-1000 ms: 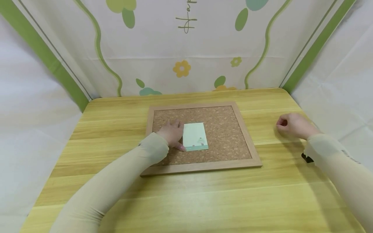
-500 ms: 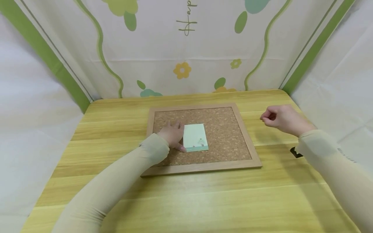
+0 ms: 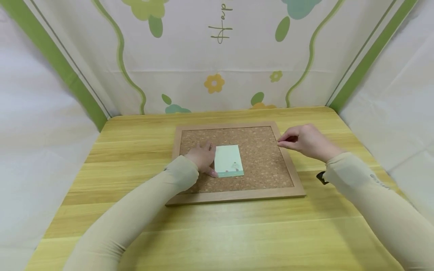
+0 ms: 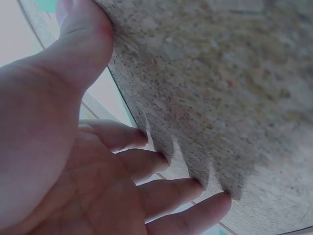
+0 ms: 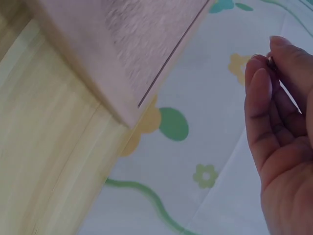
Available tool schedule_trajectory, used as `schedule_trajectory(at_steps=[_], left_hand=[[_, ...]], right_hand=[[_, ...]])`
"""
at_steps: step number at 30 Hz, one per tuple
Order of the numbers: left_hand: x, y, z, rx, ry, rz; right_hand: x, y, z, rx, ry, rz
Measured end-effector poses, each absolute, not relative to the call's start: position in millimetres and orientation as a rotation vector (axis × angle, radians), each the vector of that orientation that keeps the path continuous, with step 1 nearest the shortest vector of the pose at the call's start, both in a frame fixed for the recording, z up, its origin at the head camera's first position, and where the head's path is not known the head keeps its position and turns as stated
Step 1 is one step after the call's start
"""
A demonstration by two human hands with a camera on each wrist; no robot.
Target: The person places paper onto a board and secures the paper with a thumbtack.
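Observation:
A corkboard with a light wooden frame lies on the table. A pale green note sheet, with a small printed picture at its lower right, lies flat near the board's middle. My left hand rests on the cork with fingers spread, thumb and fingertips at the note's left edge; in the left wrist view its fingertips touch the cork. My right hand hovers at the board's right frame, thumb and fingertips pinching a small metal pin. Only a dark shiny bit of the pin shows; the fingers hide the rest.
The wood-grain table extends around the board. A white cloth with green and orange flower prints hangs behind its far edge, and pale cloth hangs at the sides. A dark piece shows under the right cuff.
My right hand has moved left from the table's right side to the board's right frame, its fingertips held together. The left hand and the note have stayed in place.

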State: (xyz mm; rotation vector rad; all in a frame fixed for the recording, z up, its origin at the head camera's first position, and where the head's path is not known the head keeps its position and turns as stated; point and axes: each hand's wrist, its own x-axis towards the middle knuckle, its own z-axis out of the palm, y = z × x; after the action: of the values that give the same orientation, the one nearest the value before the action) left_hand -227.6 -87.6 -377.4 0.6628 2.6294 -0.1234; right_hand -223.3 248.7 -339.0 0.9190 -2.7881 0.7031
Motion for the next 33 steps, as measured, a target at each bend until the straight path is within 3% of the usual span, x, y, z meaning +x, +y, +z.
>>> schedule_trajectory(at_steps=[14, 24, 33], left_hand=[[-229, -89, -378, 0.657, 2.619, -0.128], [-229, -89, -378, 0.649, 2.628, -0.126], [-233, -89, -381, 0.606, 2.617, -0.11]], right_hand=[[-231, 197, -338, 1.109, -2.782, 0.752], [-262, 151, -351, 0.897, -3.128, 1.093], [-296, 108, -366, 0.798, -3.383, 0.907]])
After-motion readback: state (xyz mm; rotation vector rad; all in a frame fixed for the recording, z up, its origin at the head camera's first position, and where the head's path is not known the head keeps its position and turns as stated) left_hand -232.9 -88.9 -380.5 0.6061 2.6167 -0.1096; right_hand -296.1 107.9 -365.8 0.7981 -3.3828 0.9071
